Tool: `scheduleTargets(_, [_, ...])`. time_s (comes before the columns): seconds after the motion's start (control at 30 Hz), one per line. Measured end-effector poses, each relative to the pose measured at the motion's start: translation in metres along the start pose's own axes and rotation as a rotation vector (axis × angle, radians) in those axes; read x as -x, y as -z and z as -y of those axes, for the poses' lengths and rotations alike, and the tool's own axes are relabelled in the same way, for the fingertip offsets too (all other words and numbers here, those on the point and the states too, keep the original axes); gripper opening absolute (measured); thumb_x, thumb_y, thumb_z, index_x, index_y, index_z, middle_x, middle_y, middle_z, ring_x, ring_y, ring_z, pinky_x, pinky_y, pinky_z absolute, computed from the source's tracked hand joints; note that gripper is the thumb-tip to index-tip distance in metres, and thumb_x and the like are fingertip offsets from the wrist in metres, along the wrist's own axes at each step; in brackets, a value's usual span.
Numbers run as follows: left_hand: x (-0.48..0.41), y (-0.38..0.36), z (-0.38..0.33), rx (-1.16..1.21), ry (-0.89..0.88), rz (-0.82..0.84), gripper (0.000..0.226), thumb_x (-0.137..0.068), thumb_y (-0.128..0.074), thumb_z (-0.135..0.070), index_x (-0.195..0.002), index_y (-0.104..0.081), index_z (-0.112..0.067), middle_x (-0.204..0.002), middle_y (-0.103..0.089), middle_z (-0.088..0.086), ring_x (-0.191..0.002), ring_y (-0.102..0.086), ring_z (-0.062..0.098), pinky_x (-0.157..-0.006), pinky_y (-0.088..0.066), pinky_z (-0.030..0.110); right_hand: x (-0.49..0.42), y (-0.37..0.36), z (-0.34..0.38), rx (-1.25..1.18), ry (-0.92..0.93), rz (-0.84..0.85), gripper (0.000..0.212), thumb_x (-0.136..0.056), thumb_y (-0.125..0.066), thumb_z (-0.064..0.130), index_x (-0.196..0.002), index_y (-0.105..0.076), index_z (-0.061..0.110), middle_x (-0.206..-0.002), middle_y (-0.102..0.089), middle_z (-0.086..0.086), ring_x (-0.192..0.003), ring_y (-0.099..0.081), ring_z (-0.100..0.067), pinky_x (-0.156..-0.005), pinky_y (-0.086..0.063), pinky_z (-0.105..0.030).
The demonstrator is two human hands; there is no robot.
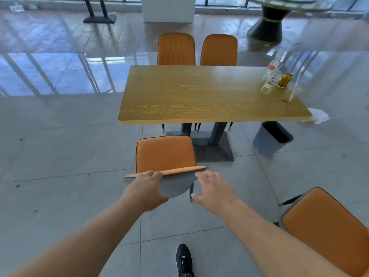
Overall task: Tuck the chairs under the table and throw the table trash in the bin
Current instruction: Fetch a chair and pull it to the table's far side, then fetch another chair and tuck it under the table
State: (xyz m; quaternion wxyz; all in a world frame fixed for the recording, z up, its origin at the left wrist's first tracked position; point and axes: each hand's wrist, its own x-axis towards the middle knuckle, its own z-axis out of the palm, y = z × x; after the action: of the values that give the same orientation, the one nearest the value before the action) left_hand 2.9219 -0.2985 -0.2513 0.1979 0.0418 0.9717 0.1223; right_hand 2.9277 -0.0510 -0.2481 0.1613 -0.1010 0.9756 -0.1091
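An orange chair (pixel 165 154) stands on the floor in front of the wooden table (pixel 199 96), a short way back from its near edge. My left hand (pixel 146 188) grips the top of its backrest. My right hand (pixel 211 188) hovers open by the backrest's right end, fingers spread, just off it. A second orange chair (pixel 327 226) stands pulled out at the lower right. Two more orange chairs (pixel 176 49) are pushed in at the far side. On the table's right end stand plastic bottles (pixel 270 76), a yellow can (pixel 285 79) and a clear cup (pixel 289 94).
A grey bin (pixel 272 137) with a dark liner stands on the floor under the table's right end. White paper (pixel 319 115) lies on the floor beyond it. The table's dark base (pixel 211 146) sits just past the held chair. My black shoe (pixel 184 260) is at the bottom.
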Motion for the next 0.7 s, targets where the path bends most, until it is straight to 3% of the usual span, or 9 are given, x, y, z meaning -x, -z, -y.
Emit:
scheduleTargets(0.17, [0.062,0.003,-0.077,0.015,-0.17,-0.001,0.09,-0.085,-0.067,-0.068,-0.158,-0.029,-0.03,-0.159,-0.036,-0.005,-0.141,-0.039,0.024,-0.109,-0.046,0.046,0.12,0.018,-0.032,0.013,-0.106,-0.061,0.07,-0.096,-0.054,0.056,-0.155,-0.034,0.025,-0.153,-0.041,-0.002,-0.141,-0.034,-0.027,-0.112,-0.034,-0.046])
scheduleTargets(0.37, [0.135,0.007,-0.205,-0.021,-0.371,-0.058,0.087,-0.084,-0.068,-0.069,-0.155,-0.033,-0.034,-0.159,-0.038,-0.008,-0.14,-0.041,0.021,-0.106,-0.049,0.042,0.261,0.072,-0.103,0.048,-0.252,-0.214,0.071,-0.097,-0.05,0.057,-0.156,-0.033,0.021,-0.155,-0.042,-0.005,-0.142,-0.034,-0.029,-0.114,-0.034,-0.044])
scheduleTargets(0.53, [0.195,0.006,-0.348,-0.071,-0.508,-0.141,0.087,-0.086,-0.066,-0.068,-0.157,-0.031,-0.033,-0.162,-0.035,-0.007,-0.145,-0.037,0.022,-0.109,-0.046,0.043,0.394,0.113,-0.187,0.041,-0.369,-0.389,0.068,-0.099,-0.05,0.056,-0.155,-0.034,0.021,-0.151,-0.045,-0.007,-0.136,-0.039,-0.031,-0.108,-0.039,-0.044])
scheduleTargets(0.7, [0.273,-0.049,-0.517,-0.118,-0.644,-0.142,0.086,-0.086,-0.065,-0.068,-0.157,-0.031,-0.033,-0.161,-0.038,-0.005,-0.144,-0.039,0.024,-0.107,-0.046,0.044,0.548,0.116,-0.297,0.092,-0.483,-0.446,0.062,-0.099,-0.052,0.056,-0.147,-0.04,0.019,-0.142,-0.05,-0.01,-0.13,-0.044,-0.032,-0.103,-0.043,-0.045])
